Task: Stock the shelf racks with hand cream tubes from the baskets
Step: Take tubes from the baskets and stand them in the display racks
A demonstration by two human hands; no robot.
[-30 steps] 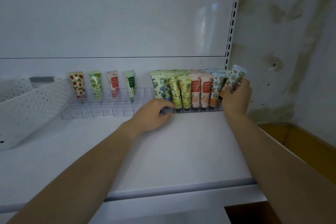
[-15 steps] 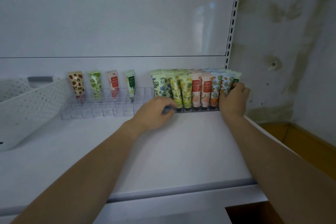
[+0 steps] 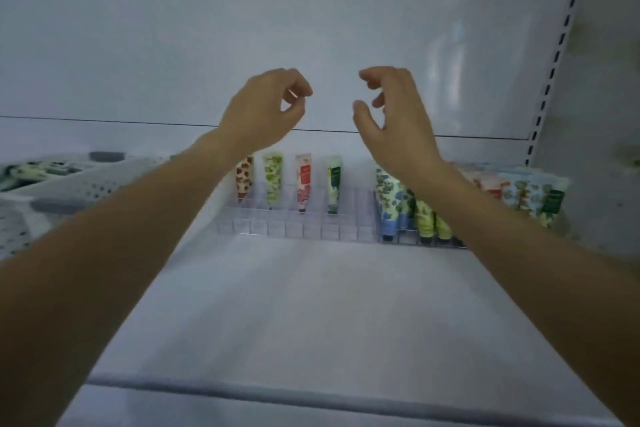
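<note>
Both hands are raised in the air above the shelf, holding nothing. My left hand (image 3: pixel 265 107) has loosely curled fingers, and my right hand (image 3: pixel 391 107) likewise hangs relaxed. Below them a clear rack (image 3: pixel 298 224) on the left holds several single hand cream tubes (image 3: pixel 303 180) standing at its back. To its right, another rack (image 3: pixel 422 241) is packed with many tubes (image 3: pixel 523 192), partly hidden by my right forearm. A white perforated basket (image 3: pixel 72 180) at the far left has tubes inside.
The white shelf board (image 3: pixel 311 305) stretches from the racks to its front edge. A slotted upright (image 3: pixel 550 62) runs up the right side, with a stained wall beyond it. The white back panel rises behind the racks.
Both hands have left the full right rack and risen into the air. The tube my right hand held a second ago now stands in that rack. The view has shifted right.
</note>
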